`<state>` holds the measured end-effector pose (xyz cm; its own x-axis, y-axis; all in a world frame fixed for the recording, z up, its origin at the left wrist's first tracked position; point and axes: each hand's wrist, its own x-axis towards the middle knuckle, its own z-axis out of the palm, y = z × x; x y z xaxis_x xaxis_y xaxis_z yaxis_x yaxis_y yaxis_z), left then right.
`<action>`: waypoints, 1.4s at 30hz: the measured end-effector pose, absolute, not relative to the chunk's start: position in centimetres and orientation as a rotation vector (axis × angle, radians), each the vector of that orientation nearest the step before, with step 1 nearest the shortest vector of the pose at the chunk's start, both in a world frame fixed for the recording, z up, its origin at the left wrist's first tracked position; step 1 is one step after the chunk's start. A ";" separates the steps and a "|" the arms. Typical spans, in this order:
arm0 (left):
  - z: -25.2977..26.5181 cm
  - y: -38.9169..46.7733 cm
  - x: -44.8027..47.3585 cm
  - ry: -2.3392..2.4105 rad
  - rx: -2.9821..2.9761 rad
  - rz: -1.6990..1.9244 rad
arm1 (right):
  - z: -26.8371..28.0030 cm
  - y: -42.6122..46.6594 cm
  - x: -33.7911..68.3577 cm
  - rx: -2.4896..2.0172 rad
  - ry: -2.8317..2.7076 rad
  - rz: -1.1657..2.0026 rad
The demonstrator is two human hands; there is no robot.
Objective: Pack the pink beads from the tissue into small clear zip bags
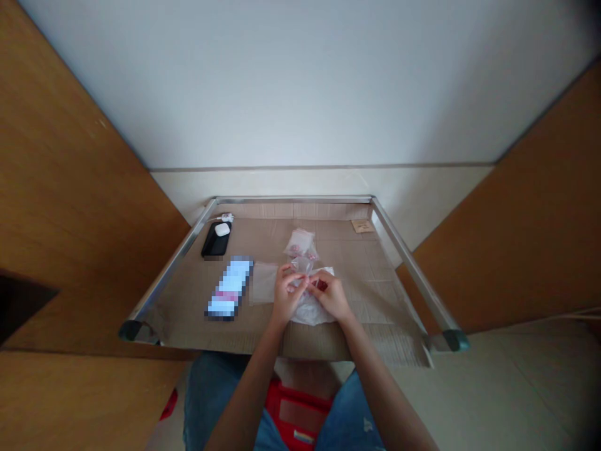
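Note:
Both my hands meet over the cardboard-covered surface, fingertips close together at a small clear plastic bag (302,265). My left hand (285,291) pinches the bag from the left. My right hand (332,294) is closed at the bag's right edge, its fingertips almost touching the left ones; exactly what it grips is too small to tell. Dark red bits show under the right fingers. Below the hands lies a crumpled white plastic bag (310,313). Just beyond are small clear bags (299,241) with pinkish-red things in them. A flat clear bag (263,283) lies left of my left hand.
A lit phone (231,287) lies on the left. Behind it are a black flat object (212,245), a white earbud case (222,229) and a white plug (227,217). A brown paper piece (361,226) lies back right. Metal rails (413,266) edge the cardboard (375,313).

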<state>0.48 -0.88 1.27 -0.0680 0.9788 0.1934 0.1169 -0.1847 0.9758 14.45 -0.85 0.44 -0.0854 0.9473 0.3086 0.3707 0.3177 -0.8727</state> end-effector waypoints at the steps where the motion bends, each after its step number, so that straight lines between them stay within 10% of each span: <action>1: 1.2 -0.9 0.5 1.249 1.395 1.356 | 0.5 -0.9 14.4 -1.204 -1.647 0.767; 20: 0.7 -0.7 0.6 1.223 1.432 1.300 | 1.0 -1.0 14.5 -1.167 -1.589 0.909; 42: 0.3 -1.3 1.1 1.571 1.923 1.338 | 1.3 -1.7 13.5 -1.714 -1.697 0.280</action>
